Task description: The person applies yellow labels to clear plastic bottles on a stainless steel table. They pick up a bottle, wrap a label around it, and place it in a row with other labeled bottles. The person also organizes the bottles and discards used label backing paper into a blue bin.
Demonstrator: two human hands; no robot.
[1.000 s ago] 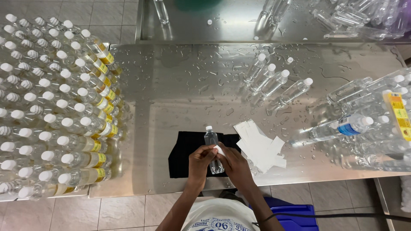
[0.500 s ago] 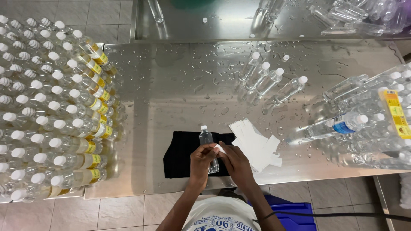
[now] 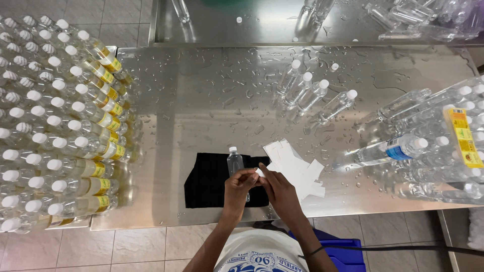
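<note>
A small clear plastic bottle with a white cap (image 3: 235, 162) lies on a black rectangular cloth (image 3: 206, 184), which is spread flat on the wet stainless-steel worktop (image 3: 201, 100) at its near edge. The left hand (image 3: 238, 187) is curled around the lower part of this bottle, fingers closed on it, resting over the cloth's right half. The right hand (image 3: 280, 190) sits just right of the cloth, touching the left hand, its fingertips pinching the edge of a white paper label (image 3: 260, 171) against the bottle's side. A loose stack of white paper labels (image 3: 297, 168) lies on the worktop just right of the cloth, partly under the right hand. Farther beyond the cloth, toward the right, four unlabelled clear bottles with white caps (image 3: 312, 95) lie side by side on the worktop. Well to the right of the cloth lies a heap of clear bottles (image 3: 443, 146), one bearing a blue label (image 3: 401, 151). Left of the cloth, past the worktop's left edge, stand packed rows of capped bottles with yellow labels (image 3: 60, 131). Water droplets (image 3: 262, 128) cover the worktop beyond the cloth.
</note>
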